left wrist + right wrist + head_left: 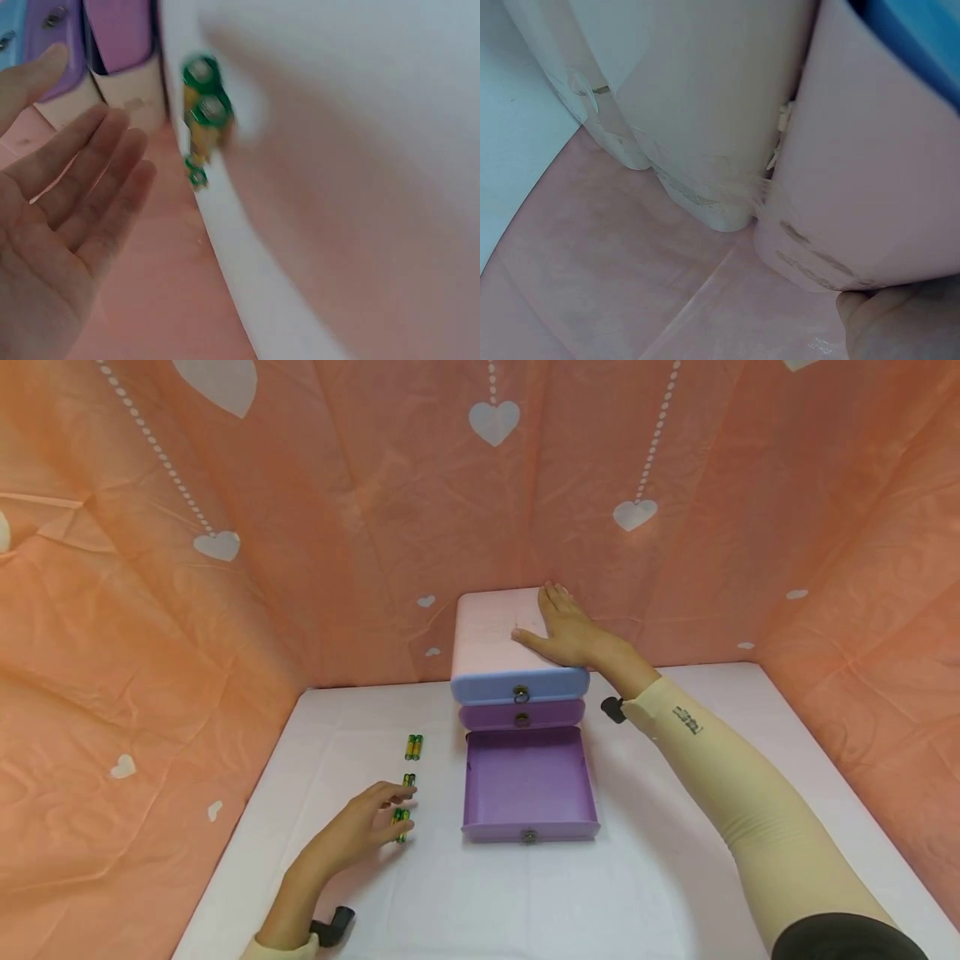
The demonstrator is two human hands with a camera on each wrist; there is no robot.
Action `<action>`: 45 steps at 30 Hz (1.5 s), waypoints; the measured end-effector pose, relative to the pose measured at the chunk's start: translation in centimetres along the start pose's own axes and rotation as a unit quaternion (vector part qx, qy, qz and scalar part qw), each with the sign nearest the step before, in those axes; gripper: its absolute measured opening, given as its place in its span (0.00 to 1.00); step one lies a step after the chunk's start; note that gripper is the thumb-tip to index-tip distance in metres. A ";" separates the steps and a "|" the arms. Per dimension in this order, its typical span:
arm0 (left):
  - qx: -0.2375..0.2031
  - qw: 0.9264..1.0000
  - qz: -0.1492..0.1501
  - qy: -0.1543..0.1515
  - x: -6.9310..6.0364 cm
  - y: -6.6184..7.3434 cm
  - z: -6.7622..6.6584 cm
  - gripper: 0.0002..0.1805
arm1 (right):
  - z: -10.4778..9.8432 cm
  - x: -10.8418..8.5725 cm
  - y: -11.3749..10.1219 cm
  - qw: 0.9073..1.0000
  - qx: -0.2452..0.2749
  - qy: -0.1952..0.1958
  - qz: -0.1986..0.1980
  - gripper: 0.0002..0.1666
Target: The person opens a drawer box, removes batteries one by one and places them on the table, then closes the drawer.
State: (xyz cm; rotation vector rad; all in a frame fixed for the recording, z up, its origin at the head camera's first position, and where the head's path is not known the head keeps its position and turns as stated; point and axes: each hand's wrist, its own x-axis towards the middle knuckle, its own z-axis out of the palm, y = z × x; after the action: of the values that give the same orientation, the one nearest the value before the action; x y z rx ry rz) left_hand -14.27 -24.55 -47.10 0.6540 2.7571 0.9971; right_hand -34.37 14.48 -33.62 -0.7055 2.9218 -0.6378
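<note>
A small drawer cabinet has a pink top, a blue drawer, a purple drawer and a bottom lilac drawer pulled out, with nothing inside it. My right hand rests on the cabinet's top, fingers extended; in the right wrist view only part of that hand shows at the pink casing's edge. Left of the open drawer, green-and-yellow batteries lie in three pairs: a far pair, a middle pair and a near pair. My left hand is over the nearer pairs, fingers relaxed and apart from the batteries in the left wrist view.
A white tabletop carries everything. Behind and on both sides hangs a pink-orange cloth with white hearts, close behind the cabinet.
</note>
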 end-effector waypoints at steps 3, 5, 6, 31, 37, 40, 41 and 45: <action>-0.030 0.999 0.012 0.007 0.1 0.6 0.4 0.27 | 0.0 0.0 0.0 1.000 0.002 0.000 0.000 0.63; -0.045 0.999 0.011 0.009 0.3 1.1 0.7 0.27 | 0.0 0.0 0.0 1.000 0.002 0.000 0.000 0.63; -0.050 0.999 0.009 0.010 0.3 1.4 0.8 0.27 | 0.0 0.0 0.0 1.000 0.002 0.000 0.000 0.63; -0.100 0.993 0.059 0.005 0.7 7.6 4.9 0.22 | 0.2 0.2 0.3 1.000 -0.006 0.000 0.001 0.63; -0.106 0.992 0.071 -0.015 0.7 8.4 5.8 0.22 | 0.3 0.2 0.3 1.000 -0.006 0.002 0.002 0.63; -0.107 0.991 0.075 -0.030 0.7 8.6 6.2 0.23 | 0.3 0.2 0.3 1.000 -0.007 0.003 -0.001 0.63; -0.109 0.990 0.076 -0.036 0.7 8.7 6.4 0.23 | 0.3 0.2 0.3 1.000 -0.007 0.003 -0.001 0.63; -0.120 0.989 0.071 -0.057 0.7 8.9 7.1 0.23 | 0.2 0.1 0.2 1.000 -0.004 0.002 -0.001 0.63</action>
State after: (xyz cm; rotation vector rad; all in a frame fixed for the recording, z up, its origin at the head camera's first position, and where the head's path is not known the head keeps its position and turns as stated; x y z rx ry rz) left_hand -9.86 -14.04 -46.87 0.8485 2.4679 1.2537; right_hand -34.55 14.52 -33.89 -0.7087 2.9294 -0.6286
